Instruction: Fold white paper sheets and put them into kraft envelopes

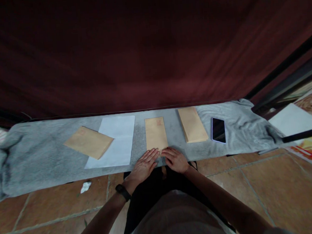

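A brown paper envelope (156, 133) lies upright in front of me on the grey cloth, with a small red print near its top right corner. My left hand (146, 163) rests on its lower left end, fingers stretched out and lying flat. At the lower right end is my right hand (176, 160), its fingers bent and pressed together on the envelope's edge. Both hands cover the envelope's bottom edge, so its flap is hidden. To the right lies a stack of brown envelopes (193, 125). On the left, more brown envelope paper (89, 141) lies askew, partly over white paper (120, 141).
A grey cloth (50, 170) covers the long narrow surface. A phone (218, 130) with a dark screen lies right of the stack. Dark red fabric (152, 60) rises behind. A crumpled white scrap (85, 187) is on the tiled floor (58, 206). Dark bars stand at the right.
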The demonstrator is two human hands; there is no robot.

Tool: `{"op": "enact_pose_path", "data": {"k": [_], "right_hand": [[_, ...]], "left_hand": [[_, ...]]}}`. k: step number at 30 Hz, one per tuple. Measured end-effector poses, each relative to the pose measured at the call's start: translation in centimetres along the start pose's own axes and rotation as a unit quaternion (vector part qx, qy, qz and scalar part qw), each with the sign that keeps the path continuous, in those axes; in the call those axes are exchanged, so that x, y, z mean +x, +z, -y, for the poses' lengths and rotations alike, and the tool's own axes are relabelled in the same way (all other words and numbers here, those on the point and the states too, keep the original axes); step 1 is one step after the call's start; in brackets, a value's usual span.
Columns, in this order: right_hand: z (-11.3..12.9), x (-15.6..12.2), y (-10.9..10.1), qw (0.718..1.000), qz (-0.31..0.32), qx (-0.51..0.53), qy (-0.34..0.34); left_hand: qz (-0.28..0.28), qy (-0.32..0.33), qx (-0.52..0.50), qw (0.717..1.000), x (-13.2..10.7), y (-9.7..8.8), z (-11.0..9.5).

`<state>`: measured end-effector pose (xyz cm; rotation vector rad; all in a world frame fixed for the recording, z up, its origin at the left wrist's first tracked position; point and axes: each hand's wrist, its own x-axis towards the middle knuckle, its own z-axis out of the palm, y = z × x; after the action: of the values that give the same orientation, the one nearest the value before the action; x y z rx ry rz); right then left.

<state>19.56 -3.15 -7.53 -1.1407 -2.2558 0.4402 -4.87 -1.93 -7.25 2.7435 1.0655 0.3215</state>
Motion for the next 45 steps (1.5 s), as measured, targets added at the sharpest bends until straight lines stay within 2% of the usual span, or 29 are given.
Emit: {"op": "enact_pose_path", "data": {"k": [8, 13, 21, 25, 32, 36, 45], "right_hand": [[0.4, -0.2, 0.5, 0.999, -0.012, -0.011, 0.029], [1.0, -0.1, 0.5, 0.999, 0.013, -0.047, -0.013], [-0.6, -2.2, -0.8, 0.993, 0.021, -0.113, 0.005], [-0.2, -2.9, -1.1, 0.991, 0.011, -0.128, 0.027], [2.9, -0.9, 1.5, 0.991, 0.027, -0.129, 0.023], [3.5, -0.7, 2.4, 0.99, 0.024, -0.132, 0.036], [1.8, -2.5, 0.6, 0.992, 0.004, -0.116, 0.056]], "left_hand": [[-0.044, -0.049, -0.011, 0.998, -0.8, 0.3, -1.0], [-0.065, -0.058, -0.015, 0.996, -0.5, 0.5, -1.2], [-0.107, -0.046, -0.008, 0.993, -0.5, 0.5, -1.3], [-0.115, -0.031, 0.02, 0.993, -0.7, 0.9, -1.4], [-0.11, -0.029, 0.052, 0.992, -0.9, 1.2, -2.0], [-0.111, -0.04, 0.043, 0.992, -0.9, 0.9, -2.4], [-0.134, -0.069, 0.02, 0.988, -0.8, 0.7, -2.4]]}}
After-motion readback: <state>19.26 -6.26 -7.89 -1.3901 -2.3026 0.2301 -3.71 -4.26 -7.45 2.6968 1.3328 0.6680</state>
